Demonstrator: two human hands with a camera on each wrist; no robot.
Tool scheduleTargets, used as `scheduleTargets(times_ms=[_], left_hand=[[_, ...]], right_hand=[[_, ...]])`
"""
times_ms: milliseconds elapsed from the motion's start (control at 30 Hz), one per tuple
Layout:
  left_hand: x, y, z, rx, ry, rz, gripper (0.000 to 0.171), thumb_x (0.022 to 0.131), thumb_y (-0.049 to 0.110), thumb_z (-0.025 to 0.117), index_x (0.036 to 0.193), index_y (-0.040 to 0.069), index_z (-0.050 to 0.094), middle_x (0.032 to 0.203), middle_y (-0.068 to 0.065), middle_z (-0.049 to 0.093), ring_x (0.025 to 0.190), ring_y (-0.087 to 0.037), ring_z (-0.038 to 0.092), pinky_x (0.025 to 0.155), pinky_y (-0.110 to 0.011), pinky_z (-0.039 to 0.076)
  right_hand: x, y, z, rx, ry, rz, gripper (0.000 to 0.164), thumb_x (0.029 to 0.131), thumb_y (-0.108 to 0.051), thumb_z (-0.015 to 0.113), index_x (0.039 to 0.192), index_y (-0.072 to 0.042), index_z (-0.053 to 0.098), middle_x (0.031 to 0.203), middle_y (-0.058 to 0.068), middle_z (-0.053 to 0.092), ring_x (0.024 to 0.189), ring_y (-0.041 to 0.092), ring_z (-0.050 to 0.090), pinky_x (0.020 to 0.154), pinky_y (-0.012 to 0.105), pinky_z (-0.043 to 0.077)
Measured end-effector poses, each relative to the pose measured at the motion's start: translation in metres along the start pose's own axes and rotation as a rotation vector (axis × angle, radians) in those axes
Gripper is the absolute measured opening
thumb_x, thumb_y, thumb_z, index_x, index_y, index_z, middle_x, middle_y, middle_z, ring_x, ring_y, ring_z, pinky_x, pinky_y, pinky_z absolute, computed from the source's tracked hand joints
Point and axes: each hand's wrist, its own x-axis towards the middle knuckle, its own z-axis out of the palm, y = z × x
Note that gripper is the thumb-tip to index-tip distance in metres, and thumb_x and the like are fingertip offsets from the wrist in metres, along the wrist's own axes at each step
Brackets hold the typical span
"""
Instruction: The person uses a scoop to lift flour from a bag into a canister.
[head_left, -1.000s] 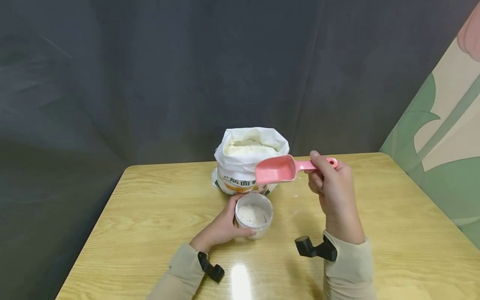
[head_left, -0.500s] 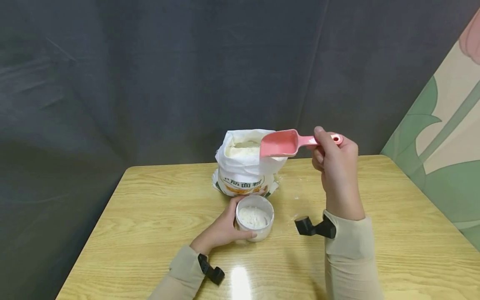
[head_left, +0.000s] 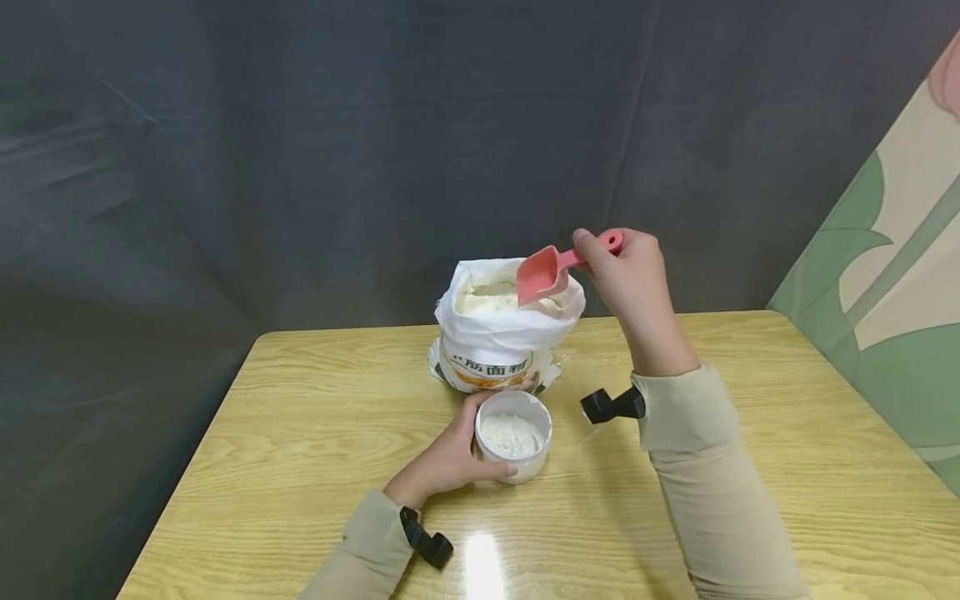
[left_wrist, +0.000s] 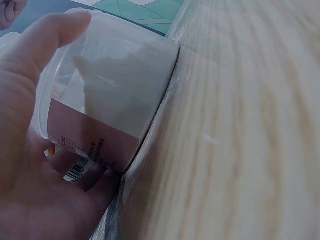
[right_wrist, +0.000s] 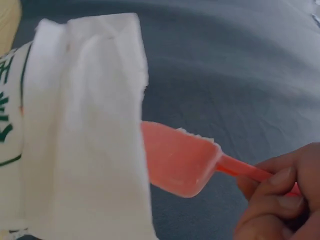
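My right hand [head_left: 626, 271] pinches the handle of a pink scoop [head_left: 542, 277], its bowl tilted down over the mouth of an open white flour bag [head_left: 491, 337]. In the right wrist view, the folded bag rim hides the tip of the scoop [right_wrist: 177, 157], and a little white powder shows along the scoop's edge. Pale flour [head_left: 487, 302] lies inside the bag. In front of the bag, my left hand [head_left: 450, 454] grips a clear plastic jar [head_left: 528, 467] standing upright on the table, thumb at its near side. White flour partly fills the jar [left_wrist: 115, 85], which bears a reddish label.
The wooden table [head_left: 322, 433] ends at a back edge against a dark curtain [head_left: 375, 150]. A wall with a painted plant [head_left: 900, 275] rises at the right. Slight white traces lie on the table right of the bag.
The right hand has lifted the scoop and moved it back and left, from in front of the bag to over its mouth, tilting it downward. The left hand and jar stay put.
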Motion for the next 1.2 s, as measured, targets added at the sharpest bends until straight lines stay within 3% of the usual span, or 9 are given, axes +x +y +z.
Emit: scheduleTargets(times_ms=[233, 467, 633, 933, 1200], left_hand=[[0.004, 0.001, 0.002, 0.005, 0.005, -0.008, 0.103, 0.072, 0.023, 0.093, 0.151, 0.022, 0.027, 0.149, -0.001, 0.043, 0.140, -0.022, 0.040, 0.117, -0.046, 0.026], [0.005, 0.000, 0.003, 0.009, 0.004, -0.008, 0.103, 0.074, 0.023, 0.092, 0.152, 0.019, 0.026, 0.150, -0.006, 0.043, 0.140, -0.025, 0.040, 0.117, -0.049, 0.027], [0.005, 0.001, 0.004, 0.018, 0.004, -0.012, 0.102, 0.074, 0.023, 0.092, 0.152, 0.019, 0.026, 0.150, -0.006, 0.043, 0.140, -0.026, 0.040, 0.116, -0.050, 0.027], [0.004, 0.002, 0.004, 0.007, 0.005, -0.013, 0.101, 0.074, 0.022, 0.092, 0.152, 0.018, 0.027, 0.149, -0.007, 0.043, 0.140, -0.025, 0.040, 0.117, -0.049, 0.027], [0.003, 0.003, 0.004, -0.002, 0.002, -0.013, 0.101, 0.074, 0.021, 0.092, 0.152, 0.017, 0.027, 0.149, -0.007, 0.043, 0.140, -0.024, 0.039, 0.117, -0.049, 0.027]], right_hand=[[0.012, -0.001, 0.016, -0.229, -0.083, -0.014, 0.042, 0.101, -0.032, 0.059, 0.070, -0.006, 0.049, 0.058, 0.002, 0.040, 0.053, 0.018, 0.037, 0.049, 0.030, 0.032], [0.020, 0.005, 0.034, -0.326, -0.167, -0.008, 0.040, 0.101, -0.029, 0.058, 0.069, -0.006, 0.051, 0.058, 0.002, 0.044, 0.054, 0.018, 0.040, 0.052, 0.031, 0.035], [0.022, 0.005, 0.045, -0.326, -0.187, -0.015, 0.038, 0.101, -0.028, 0.059, 0.070, -0.006, 0.053, 0.065, 0.004, 0.052, 0.057, 0.019, 0.042, 0.054, 0.031, 0.035], [0.022, 0.004, 0.055, -0.278, -0.210, -0.016, 0.040, 0.100, -0.027, 0.060, 0.066, -0.008, 0.048, 0.060, 0.000, 0.044, 0.057, 0.017, 0.039, 0.056, 0.032, 0.033], [0.022, 0.002, 0.059, -0.197, -0.236, 0.044, 0.041, 0.099, -0.027, 0.061, 0.066, -0.008, 0.049, 0.068, 0.005, 0.057, 0.058, 0.017, 0.040, 0.055, 0.031, 0.033]])
